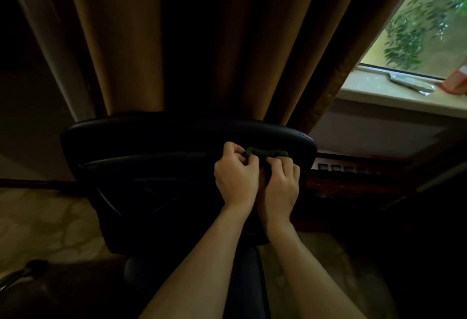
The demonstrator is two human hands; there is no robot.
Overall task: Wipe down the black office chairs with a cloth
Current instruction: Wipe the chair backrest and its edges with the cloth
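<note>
A black office chair (151, 147) stands in front of me with its backrest top facing me. A dark green cloth (267, 153) lies bunched along the upper right part of the backrest. My left hand (236, 174) pinches the cloth's left end. My right hand (281, 182) grips the cloth's lower right part, fingers curled over it. Both hands are close together and touch the chair back. The chair's seat and base are lost in shadow.
Brown curtains (141, 40) hang right behind the chair. A window sill (374, 96) at the right holds a flat packet (412, 85) and a red-and-white item (454, 81). A dark wooden ledge (353, 179) runs beside the chair. Patterned carpet (45, 220) covers the floor.
</note>
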